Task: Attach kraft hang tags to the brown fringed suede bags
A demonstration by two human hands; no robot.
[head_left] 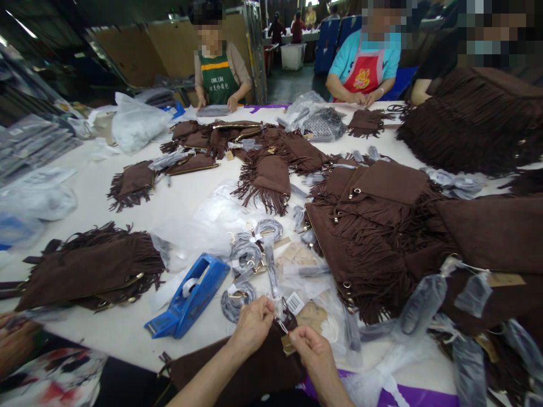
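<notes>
My left hand (254, 323) is closed in a pinch at the near edge of the table, at one end of a thin white tag string (282, 326). Close on its right, my right hand (313, 351) pinches the other end of the string, beside a small tan hang tag (288, 345). Below both hands lies a dark brown suede-like bag (237, 373), partly hidden by my left forearm. A plastic-wrapped strip (271, 268) and a white barcode label (295, 303) lie just beyond my fingers.
A blue tape dispenser (199, 294) stands left of my hands, near coiled wrapped straps (244, 254). Piled brown fringed bags (373, 226) fill the right side; another bag (89, 265) lies left. Co-workers stand across the white table (97, 186); a person's hand (17, 345) shows at left.
</notes>
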